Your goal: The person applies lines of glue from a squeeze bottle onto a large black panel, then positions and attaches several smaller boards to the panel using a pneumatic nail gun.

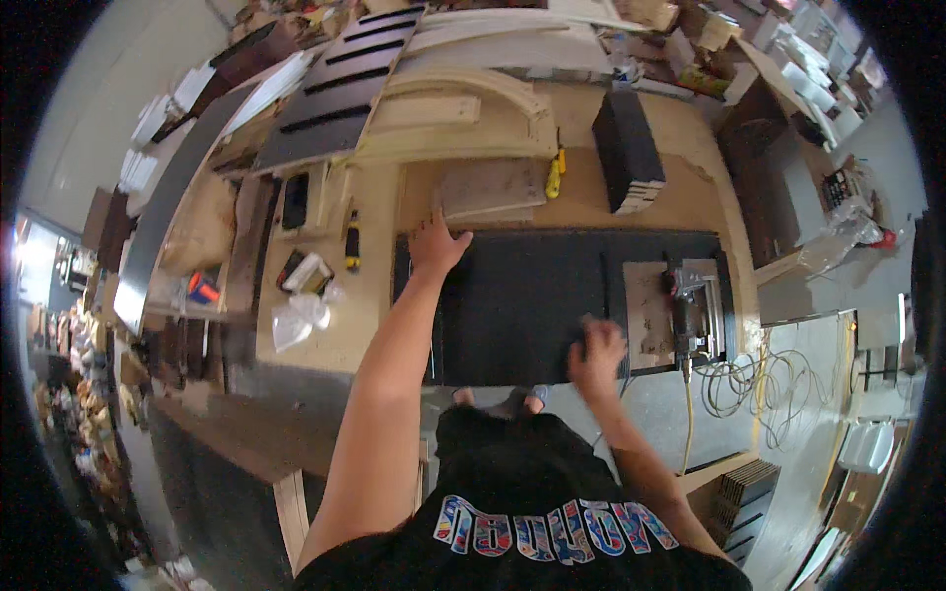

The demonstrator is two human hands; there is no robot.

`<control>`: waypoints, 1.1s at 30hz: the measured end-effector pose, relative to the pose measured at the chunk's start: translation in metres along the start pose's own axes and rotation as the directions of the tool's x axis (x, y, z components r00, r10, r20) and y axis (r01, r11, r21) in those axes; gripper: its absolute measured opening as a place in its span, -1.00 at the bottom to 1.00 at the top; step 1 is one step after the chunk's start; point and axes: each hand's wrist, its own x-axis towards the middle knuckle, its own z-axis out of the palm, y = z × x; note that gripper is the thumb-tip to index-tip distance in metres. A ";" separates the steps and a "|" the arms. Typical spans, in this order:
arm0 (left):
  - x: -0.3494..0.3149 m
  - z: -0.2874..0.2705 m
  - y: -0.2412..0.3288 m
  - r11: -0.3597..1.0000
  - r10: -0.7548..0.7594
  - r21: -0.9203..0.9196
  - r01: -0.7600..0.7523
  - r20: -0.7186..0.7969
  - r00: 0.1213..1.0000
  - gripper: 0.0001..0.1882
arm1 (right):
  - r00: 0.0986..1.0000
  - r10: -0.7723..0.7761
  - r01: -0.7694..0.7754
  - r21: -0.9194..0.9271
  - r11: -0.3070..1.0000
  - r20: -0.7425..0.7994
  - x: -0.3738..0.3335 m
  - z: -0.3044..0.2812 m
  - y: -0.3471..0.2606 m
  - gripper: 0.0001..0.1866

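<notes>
A wide black panel (pixel 522 305) lies flat on the workbench in front of me, part of a shallow black frame. My left hand (pixel 439 244) is at its far left corner, fingers spread, thumb stretched to the right. Over the panel's near right part is my right hand (pixel 598 357), slightly blurred, its fingers apart and bent, with nothing visible in them. To the right of it, a nail gun (pixel 695 313) rests across the frame's open right section. A yellow air hose (pixel 687 419) runs from the tool toward the floor.
Beyond the panel are a flat board (pixel 491 187), a yellow-handled screwdriver (pixel 553 179) and a stack of dark boards (pixel 629 148). A utility knife (pixel 353 241), a phone (pixel 296 201) and a crumpled plastic bag (pixel 299 320) lie left. Coiled hose (pixel 754 389) is at right.
</notes>
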 end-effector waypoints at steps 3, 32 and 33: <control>0.074 0.014 -0.009 0.979 0.164 0.117 -0.165 0.022 0.986 0.20 | 0.958 -0.140 0.096 0.180 0.979 0.249 -0.035 0.006 -0.086 -0.31; -0.043 0.054 0.135 -0.156 0.823 -0.111 -0.982 0.535 -0.191 0.07 | 0.997 0.068 -0.064 0.088 0.994 -0.047 -0.086 -0.034 -0.081 -0.51; -0.043 0.055 0.147 -0.185 0.826 -0.087 -0.979 0.526 -0.203 0.06 | 0.995 0.091 -0.087 0.106 0.991 -0.036 -0.087 -0.034 -0.079 -0.52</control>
